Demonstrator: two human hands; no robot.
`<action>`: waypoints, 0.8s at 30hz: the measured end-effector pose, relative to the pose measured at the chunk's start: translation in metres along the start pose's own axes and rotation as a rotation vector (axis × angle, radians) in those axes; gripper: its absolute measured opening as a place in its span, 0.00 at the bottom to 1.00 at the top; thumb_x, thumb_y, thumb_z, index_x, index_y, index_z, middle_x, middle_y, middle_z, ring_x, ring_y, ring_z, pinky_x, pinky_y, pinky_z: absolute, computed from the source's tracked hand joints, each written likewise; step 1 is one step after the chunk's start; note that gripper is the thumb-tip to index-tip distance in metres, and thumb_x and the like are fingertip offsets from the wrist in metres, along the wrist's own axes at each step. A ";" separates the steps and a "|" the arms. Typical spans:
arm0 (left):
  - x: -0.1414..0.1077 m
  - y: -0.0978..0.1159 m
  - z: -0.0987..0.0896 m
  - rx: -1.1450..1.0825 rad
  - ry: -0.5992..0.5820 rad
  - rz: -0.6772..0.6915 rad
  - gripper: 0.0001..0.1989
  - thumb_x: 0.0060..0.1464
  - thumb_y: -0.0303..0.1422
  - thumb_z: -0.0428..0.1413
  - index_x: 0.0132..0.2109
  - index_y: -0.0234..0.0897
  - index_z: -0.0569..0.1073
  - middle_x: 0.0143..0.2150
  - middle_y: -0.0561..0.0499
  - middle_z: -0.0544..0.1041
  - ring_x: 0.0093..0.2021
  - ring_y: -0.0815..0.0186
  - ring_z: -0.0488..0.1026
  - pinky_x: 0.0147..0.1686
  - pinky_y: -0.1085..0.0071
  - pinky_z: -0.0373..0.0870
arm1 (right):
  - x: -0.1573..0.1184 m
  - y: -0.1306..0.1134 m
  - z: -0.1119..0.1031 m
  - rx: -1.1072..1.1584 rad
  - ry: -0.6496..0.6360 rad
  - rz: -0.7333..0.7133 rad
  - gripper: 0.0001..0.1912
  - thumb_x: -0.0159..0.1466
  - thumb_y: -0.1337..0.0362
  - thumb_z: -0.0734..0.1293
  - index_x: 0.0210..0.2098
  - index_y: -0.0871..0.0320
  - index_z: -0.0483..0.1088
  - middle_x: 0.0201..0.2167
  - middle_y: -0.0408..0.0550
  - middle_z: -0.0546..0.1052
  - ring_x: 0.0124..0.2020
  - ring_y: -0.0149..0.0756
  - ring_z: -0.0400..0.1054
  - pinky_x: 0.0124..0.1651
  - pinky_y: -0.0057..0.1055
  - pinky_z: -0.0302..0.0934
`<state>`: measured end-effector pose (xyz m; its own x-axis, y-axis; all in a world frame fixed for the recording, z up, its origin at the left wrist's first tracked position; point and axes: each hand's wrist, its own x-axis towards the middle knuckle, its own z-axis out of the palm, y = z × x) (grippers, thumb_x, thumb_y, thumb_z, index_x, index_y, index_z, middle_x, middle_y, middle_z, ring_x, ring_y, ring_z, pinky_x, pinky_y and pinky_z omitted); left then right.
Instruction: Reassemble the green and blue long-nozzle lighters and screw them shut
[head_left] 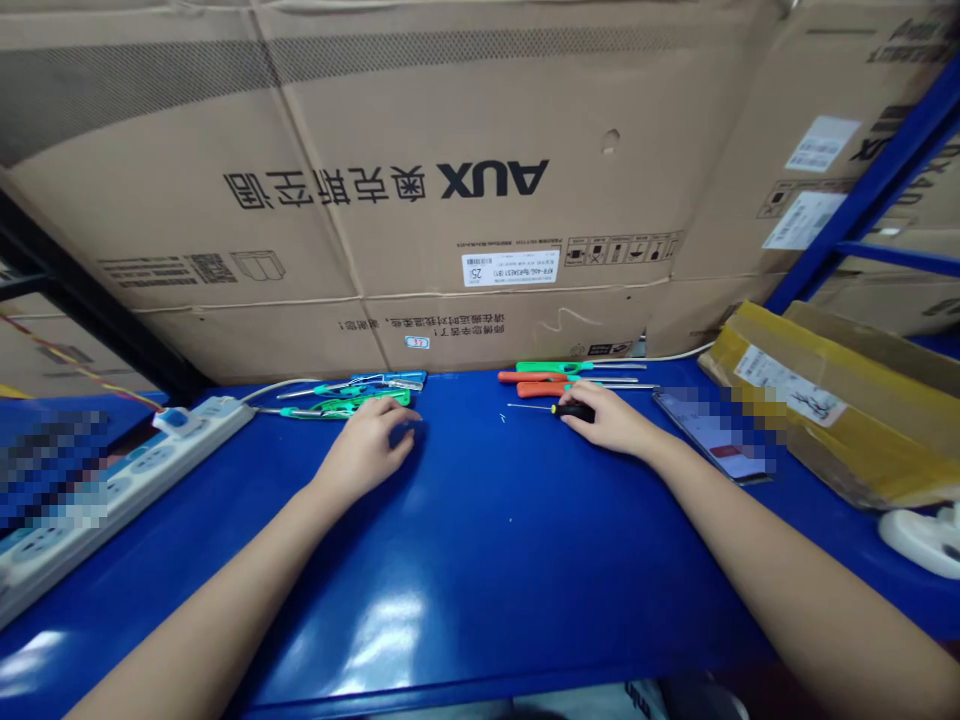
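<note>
My right hand point(611, 418) is closed round the black handle of a small screwdriver point(576, 411). The screwdriver's thin metal shaft points left, low over the blue table. Just behind this hand lie orange-handled tools point(534, 389) and a green-handled tool point(544, 367), with metal shafts pointing right. My left hand point(369, 440) is low over the table with its thumb and fingers apart, and nothing shows between them. Beside its fingertips is a green-handled tool point(390, 398). A blue-handled tool point(401, 379) lies behind that one, among several metal shafts pointing left.
A white power strip point(142, 460) with a plug runs along the left side. At the right are a phone point(712, 435), an open cardboard box point(832, 420) with yellow tape and a white object point(922, 540). Large cardboard point(420, 100) walls off the back of the blue table point(480, 560).
</note>
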<state>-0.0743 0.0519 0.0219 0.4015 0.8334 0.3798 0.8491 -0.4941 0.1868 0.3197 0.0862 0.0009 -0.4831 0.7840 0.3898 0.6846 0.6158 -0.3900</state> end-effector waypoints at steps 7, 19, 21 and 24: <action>-0.003 -0.052 -0.021 0.166 0.015 -0.140 0.19 0.50 0.35 0.53 0.49 0.37 0.76 0.49 0.39 0.74 0.52 0.44 0.71 0.53 0.48 0.70 | -0.001 0.000 0.002 -0.073 0.005 0.033 0.07 0.61 0.67 0.67 0.39 0.54 0.73 0.42 0.53 0.79 0.47 0.48 0.72 0.51 0.47 0.66; -0.004 -0.063 -0.018 0.103 -0.052 -0.153 0.15 0.51 0.34 0.50 0.45 0.37 0.74 0.46 0.42 0.76 0.41 0.54 0.77 0.41 0.61 0.74 | 0.000 -0.008 0.002 -0.134 0.040 0.011 0.08 0.65 0.64 0.64 0.42 0.54 0.72 0.45 0.53 0.76 0.49 0.49 0.70 0.54 0.50 0.65; -0.002 -0.059 -0.020 0.076 -0.035 -0.138 0.13 0.54 0.35 0.49 0.43 0.37 0.74 0.45 0.43 0.77 0.40 0.56 0.77 0.41 0.62 0.74 | 0.000 -0.010 0.002 -0.131 0.041 0.003 0.07 0.65 0.65 0.64 0.42 0.53 0.72 0.45 0.53 0.76 0.49 0.49 0.70 0.54 0.49 0.65; 0.000 -0.052 -0.022 0.048 0.002 -0.117 0.15 0.60 0.39 0.45 0.43 0.37 0.74 0.45 0.43 0.78 0.42 0.55 0.77 0.45 0.62 0.73 | 0.001 -0.014 0.001 -0.123 0.043 -0.005 0.07 0.65 0.65 0.64 0.42 0.53 0.72 0.44 0.53 0.76 0.49 0.49 0.70 0.54 0.49 0.65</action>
<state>-0.1264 0.0722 0.0323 0.2976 0.8843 0.3599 0.9055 -0.3809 0.1870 0.3094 0.0783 0.0061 -0.4646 0.7751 0.4282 0.7453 0.6034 -0.2836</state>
